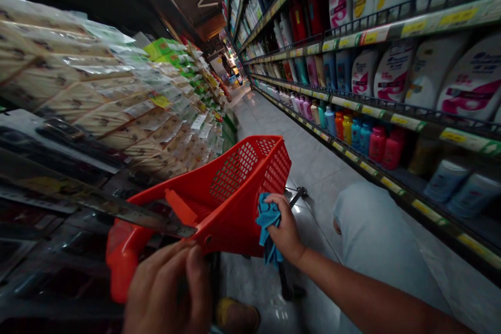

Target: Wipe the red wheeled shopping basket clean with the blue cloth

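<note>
A red plastic shopping basket (235, 188) with a mesh wall tilts in front of me, and a metal-edged shelf strip crosses its near corner. My left hand (168, 287) curls around the basket's lower part near its orange handle (123, 266). My right hand (285, 224) grips a crumpled blue cloth (268, 224) against the basket's right rim. Part of the cloth hangs below my fingers. The basket's inside is mostly hidden from this angle.
Shelves of white bottles and coloured toiletries (376, 141) line the right side of a tiled aisle (313, 167). Packaged goods (97, 99) fill the left shelves. A leg in pale trousers (379, 240) and a shoe (237, 315) are below.
</note>
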Motion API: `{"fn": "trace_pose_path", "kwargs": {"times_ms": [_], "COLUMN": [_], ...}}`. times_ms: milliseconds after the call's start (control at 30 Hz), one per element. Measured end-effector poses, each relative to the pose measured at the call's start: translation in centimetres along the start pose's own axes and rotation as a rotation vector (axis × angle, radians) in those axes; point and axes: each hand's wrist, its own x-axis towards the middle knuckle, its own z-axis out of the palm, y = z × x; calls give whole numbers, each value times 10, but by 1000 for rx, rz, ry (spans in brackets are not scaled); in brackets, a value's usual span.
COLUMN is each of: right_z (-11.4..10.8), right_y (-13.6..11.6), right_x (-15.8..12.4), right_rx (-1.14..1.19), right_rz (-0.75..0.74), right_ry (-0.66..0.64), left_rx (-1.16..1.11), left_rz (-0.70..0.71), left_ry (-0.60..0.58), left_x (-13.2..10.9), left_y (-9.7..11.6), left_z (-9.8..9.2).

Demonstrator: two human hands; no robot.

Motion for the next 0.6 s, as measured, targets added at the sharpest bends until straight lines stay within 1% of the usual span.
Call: {"fn": "trace_pose_path", "kwargs": {"times_ms": [33,67,100,133,167,200,233,267,300,333,367,400,433,467,500,533,600], "right_z": [6,13,22,32,42,53,62,70,77,81,82,79,74,66,57,48,38], "right_y": [-5,-8,-11,-13,-15,-16,-15,-13,-8,-1,9,20,31,43,54,65,79], "right_x": [20,38,49,54,52,43,28,11,-6,-19,-27,-29,-24,-13,2,19,47], "right_rx": [-4,-20,-45,-72,-99,-127,-148,-175,-231,-306,-362,-412,-443,-456,-459,-454,-432], "right_rz": [-37,-56,-53,-38,-22,-9,-31,-86,-165,-293,-428,-526,-596,-614,-576,-494,-229], "right_ry": [21,50,84,113,123,121,65,-42,-149,-281,-386,-445,-459,-417,-328,-203,92], "left_rx": [29,47,113,215,316,391,420,429,423,414,410,408,410,419,436,458,496], "left_rz": [68,133,121,57,-24,-93,-130,-142,-140,-138,-134,-130,-130,-134,-141,-148,-161], "left_ry": [-14,-80,-173,-341,-535,-727,-846,-920,-955,-966,-978,-992,-1015,-1045,-1073,-1096,-1110], "left_x": [16,31,45,57,67,74,78,80,80,78,77,75,74,73,73,73,73], "left_y": [11,17,20,19,14,8,0,-8,-15,-23,-29,-35,-39,-43,-45,-46,-44], "left_z": [7,16,26,37,47,58,67,75,81,87,90,92,92,91,89,87,82]}}
